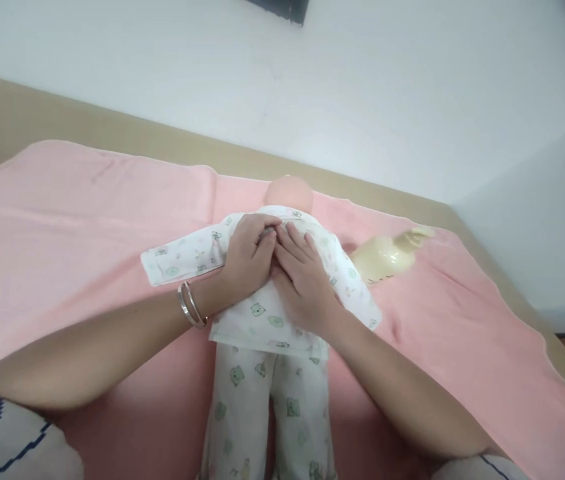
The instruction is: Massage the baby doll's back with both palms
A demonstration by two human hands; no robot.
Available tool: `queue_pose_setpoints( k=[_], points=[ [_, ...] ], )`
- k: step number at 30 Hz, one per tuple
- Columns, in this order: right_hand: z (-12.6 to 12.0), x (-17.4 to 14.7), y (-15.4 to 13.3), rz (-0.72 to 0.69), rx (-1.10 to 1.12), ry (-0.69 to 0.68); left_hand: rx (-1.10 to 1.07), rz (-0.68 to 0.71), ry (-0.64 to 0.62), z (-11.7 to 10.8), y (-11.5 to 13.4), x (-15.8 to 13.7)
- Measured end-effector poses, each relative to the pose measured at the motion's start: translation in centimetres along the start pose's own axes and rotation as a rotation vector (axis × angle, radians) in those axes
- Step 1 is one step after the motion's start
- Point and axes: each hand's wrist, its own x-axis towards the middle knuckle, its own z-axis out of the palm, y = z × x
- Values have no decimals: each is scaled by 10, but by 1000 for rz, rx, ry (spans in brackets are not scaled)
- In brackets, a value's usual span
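Observation:
A baby doll lies lengthwise before me, its smooth pink head at the far end. It wears a white long-sleeved shirt and matching trousers, both printed with small green animals. My left hand, with two silver bangles at the wrist, is bent at the upper middle of the shirt, thumb and forefinger close together on the cloth near the neckline. Beside it, touching it, my right hand rests on the shirt with fingers stretched out. The cloth directly under both hands is hidden.
A pale yellow pump bottle lies on its side to the right of the doll, by its sleeve. Under everything spreads a pink blanket over a beige surface. A white wall rises behind, with a dark object at the top.

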Motion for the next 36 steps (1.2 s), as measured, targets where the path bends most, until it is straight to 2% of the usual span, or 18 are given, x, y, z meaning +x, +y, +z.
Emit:
queue_pose_setpoints(
  k=[2, 6, 9, 11, 14, 18, 20, 23, 28, 32, 36],
  points=[
    [-2, 6, 13, -31, -4, 20, 57, 33, -18, -1, -3, 0],
    [-7, 18, 46, -185, 22, 72, 134, 1, -72, -2, -9, -1],
    [-7, 21, 56, -171, 17, 80, 123, 33, -107, -2, -12, -2],
    [-6, 18, 50, -61, -8, 76, 118, 43, -112, -3, -13, -2],
    [-3, 5, 24, 103, -58, 75, 117, 29, -116, -4, -14, 0],
    [1, -16, -17, 56, -209, 14, 84, 34, -92, -4, -14, 0],
    [1, -21, -27, 26, -256, -19, 56, 29, -79, -3, -14, -1],
    [-4, -16, -21, -34, -246, -76, 22, -22, -63, -2, -13, -1],
    [-15, 11, 20, -138, -158, -118, 21, -60, -74, -4, -12, 0],
    [-17, 22, 33, -8, -116, -67, 51, -38, -91, -5, -12, 0],
    [-11, 8, 6, 164, -200, -31, 65, -52, -86, -5, -14, 0]
  ],
)
